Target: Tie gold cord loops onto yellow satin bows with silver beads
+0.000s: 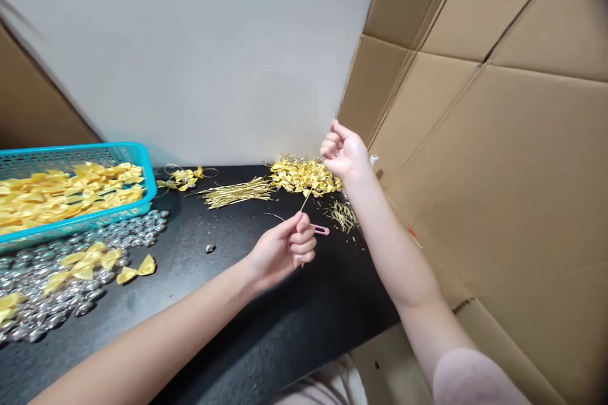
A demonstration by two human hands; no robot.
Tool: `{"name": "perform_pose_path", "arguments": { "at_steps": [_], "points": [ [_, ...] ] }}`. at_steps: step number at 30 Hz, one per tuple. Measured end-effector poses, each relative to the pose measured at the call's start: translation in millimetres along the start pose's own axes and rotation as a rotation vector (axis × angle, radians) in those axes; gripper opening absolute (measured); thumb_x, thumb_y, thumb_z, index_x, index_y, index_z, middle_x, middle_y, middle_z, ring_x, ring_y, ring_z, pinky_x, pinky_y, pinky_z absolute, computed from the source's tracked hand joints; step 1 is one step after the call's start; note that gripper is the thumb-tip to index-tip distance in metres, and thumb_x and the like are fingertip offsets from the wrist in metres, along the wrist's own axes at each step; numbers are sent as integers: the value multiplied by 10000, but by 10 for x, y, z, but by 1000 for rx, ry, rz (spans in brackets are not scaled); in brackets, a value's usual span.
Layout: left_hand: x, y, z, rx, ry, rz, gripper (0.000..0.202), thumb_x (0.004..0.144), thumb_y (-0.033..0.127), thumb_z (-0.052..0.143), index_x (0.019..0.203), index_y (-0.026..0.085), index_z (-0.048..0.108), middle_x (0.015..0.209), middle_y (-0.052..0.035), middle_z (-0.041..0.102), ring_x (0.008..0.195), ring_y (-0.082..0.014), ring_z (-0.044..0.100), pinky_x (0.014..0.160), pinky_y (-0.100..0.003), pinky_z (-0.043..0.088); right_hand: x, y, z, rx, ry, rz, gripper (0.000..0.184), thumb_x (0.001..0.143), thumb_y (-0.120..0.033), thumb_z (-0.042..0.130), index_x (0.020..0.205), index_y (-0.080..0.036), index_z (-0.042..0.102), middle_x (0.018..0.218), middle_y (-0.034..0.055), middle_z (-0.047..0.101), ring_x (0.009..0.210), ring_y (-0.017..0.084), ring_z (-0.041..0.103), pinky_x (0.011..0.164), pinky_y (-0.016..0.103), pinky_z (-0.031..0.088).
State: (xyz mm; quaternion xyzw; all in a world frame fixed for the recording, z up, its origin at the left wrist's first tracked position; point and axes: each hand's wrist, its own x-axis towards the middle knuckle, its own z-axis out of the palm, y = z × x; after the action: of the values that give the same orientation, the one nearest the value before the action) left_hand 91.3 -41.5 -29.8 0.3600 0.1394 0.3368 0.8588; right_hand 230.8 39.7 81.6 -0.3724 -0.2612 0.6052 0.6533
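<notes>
My left hand (287,243) is closed around a thin gold cord (306,200) above the dark table. Up and to the right, my right hand (346,152) is closed at the cord's upper end. Between the two hands the cord runs straight and slanted. Just past my left fingers lies a pink slotted object (321,230), partly hidden by the hand. Behind the hands sits a heap of yellow bows (304,175), with a bundle of gold cords (239,193) to its left. Short cord scraps (344,217) lie beneath my right wrist.
At the left stands a blue basket (151,180) of yellow bows. Silvery beads (61,304) spread in front of it, with loose bows (137,269) among and beside them. One bead (209,248) lies apart. Cardboard (498,158) walls the right side; a white wall (213,57) rises behind.
</notes>
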Motion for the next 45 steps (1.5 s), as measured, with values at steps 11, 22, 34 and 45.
{"name": "perform_pose_path", "arguments": {
  "at_steps": [11, 22, 34, 45],
  "points": [
    [-326, 27, 159, -355, 156, -167, 410, 1001, 269, 344, 734, 144, 628, 712, -46, 624, 680, -139, 637, 657, -254, 507, 308, 182, -195, -87, 56, 7, 386, 1002, -206, 392, 622, -221, 323, 373, -109, 173, 384, 88, 114, 427, 256, 161],
    [-380, -8, 194, -370, -3, -198, 394, 985, 317, 380, 986, 163, 743, 1045, -62, 765, 1004, -184, 698, 867, -309, 524, 326, 209, -294, -129, 70, -6, 419, 995, -220, 426, 591, -227, 313, 382, -113, 175, 386, 88, 115, 443, 270, 177],
    [-1012, -291, 15, 502, -145, -451, 432, 942, 444, 434, 980, 153, 751, 994, -135, 749, 873, -228, 681, 793, -325, 506, 5, -56, -524, -175, -68, -207, 397, 933, -248, 543, 599, -218, 331, 441, -107, 181, 387, 71, 128, 402, 254, 156],
    [-898, 23, -752, 1665, 477, -52, 174, 806, 359, 594, 820, 194, 648, 850, -63, 647, 752, -224, 600, 681, -321, 439, -806, 1091, -775, -611, -196, 73, 232, 601, -352, 798, 655, -182, 649, 618, -28, 585, 572, 105, 500, 536, 240, 420]
  ]
}}
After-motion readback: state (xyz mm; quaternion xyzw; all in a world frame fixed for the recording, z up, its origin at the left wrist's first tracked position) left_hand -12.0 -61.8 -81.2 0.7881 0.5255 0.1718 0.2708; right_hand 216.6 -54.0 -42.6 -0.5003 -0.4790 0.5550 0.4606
